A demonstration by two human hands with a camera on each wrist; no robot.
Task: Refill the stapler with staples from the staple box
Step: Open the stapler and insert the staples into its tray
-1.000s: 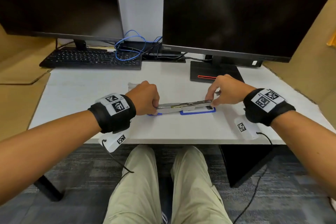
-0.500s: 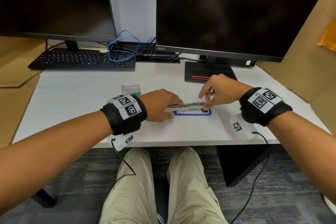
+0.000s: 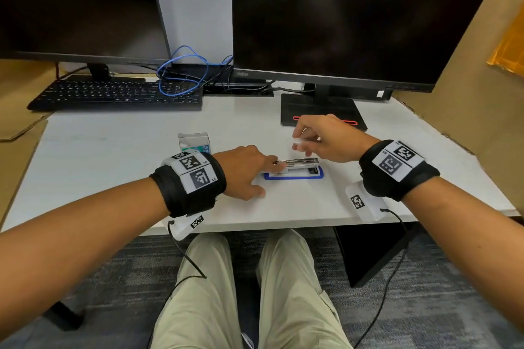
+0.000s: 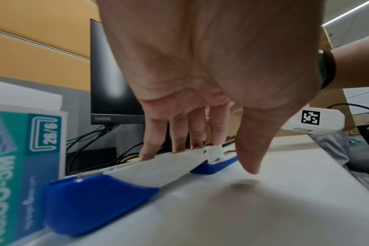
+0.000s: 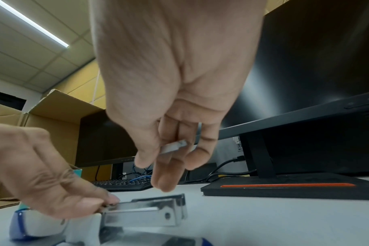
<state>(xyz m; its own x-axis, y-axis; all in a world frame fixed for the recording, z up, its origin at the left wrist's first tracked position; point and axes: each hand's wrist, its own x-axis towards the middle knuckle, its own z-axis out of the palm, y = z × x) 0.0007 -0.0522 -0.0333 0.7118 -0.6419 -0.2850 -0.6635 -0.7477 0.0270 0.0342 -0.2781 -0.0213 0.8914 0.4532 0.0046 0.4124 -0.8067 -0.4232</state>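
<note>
White desk (image 3: pixel 119 156) at centre: the left hand (image 3: pixel 243 170) lies flat with straight fingers (image 4: pixel 177 133) pressing on the opened stapler (image 3: pixel 297 166), thumb splayed toward the desk. The right hand (image 3: pixel 323 140) hovers just above the stapler's far end, its thumb and fingers pinching a short silvery strip of staples (image 5: pixel 173 147). Half a second earlier that hand was lower, its fingertips at the metal channel; it has since lifted clear, while the left hand has kept its place on the stapler's rear. The stapler lies folded out flat near the desk's front edge, between the two wrists: a blue-and-white body, with the shiny metal magazine exposed on top and a blue-rimmed base beneath. The staple box (image 3: pixel 194 143), white and teal with its flap up, stands just behind the left wrist. Two dark monitors (image 3: pixel 340 14) and a black keyboard (image 3: pixel 119 93) sit at the back.
</note>
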